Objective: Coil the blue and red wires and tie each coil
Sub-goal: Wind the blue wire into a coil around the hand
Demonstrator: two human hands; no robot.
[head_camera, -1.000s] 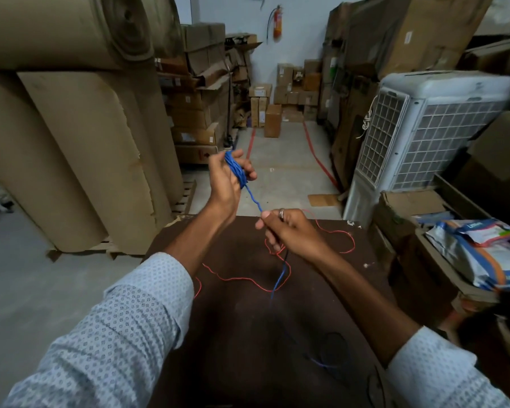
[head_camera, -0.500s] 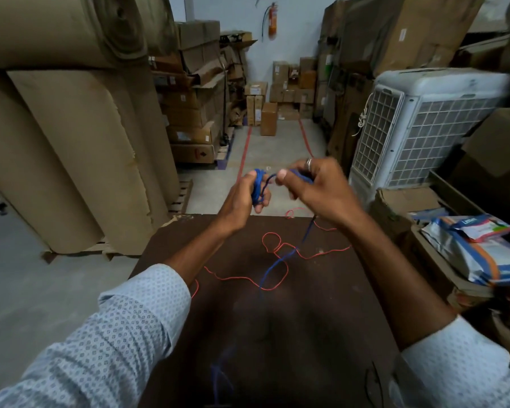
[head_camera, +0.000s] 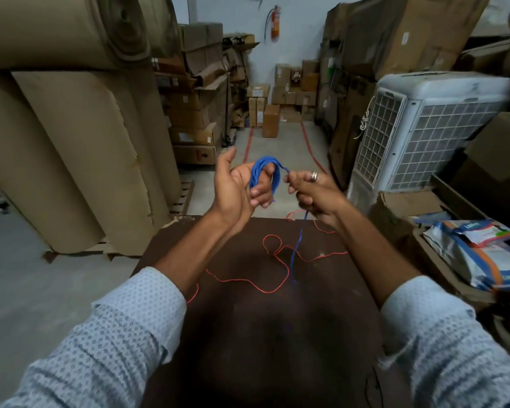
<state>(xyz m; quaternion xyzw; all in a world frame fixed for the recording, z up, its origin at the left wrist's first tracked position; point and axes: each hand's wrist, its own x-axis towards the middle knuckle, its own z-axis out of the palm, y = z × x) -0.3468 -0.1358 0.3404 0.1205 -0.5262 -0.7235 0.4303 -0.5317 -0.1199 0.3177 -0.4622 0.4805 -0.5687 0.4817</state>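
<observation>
Dark brown table point(head_camera: 259, 334) lies below both raised hands, its far half strewn with wire. Red wire point(head_camera: 242, 280) sprawls loose across it, well below the fingers, with no loop gathered and neither hand on it; that half of the job looks unstarted. Blue wire point(head_camera: 262, 175) is partly coiled: a bundle of turns hangs round the curled fingers of the left hand point(head_camera: 238, 189), thumb standing clear above them. The right hand point(head_camera: 312, 192), just beside the coil, pinches the running strand between thumb and fingertips, remaining fingers curled. From under those fingers the free blue length point(head_camera: 297, 248) drops to the table, crossing the red wire. Judgement: blue winding is well along, a stretch still to take up; no tie visible on the coil.
</observation>
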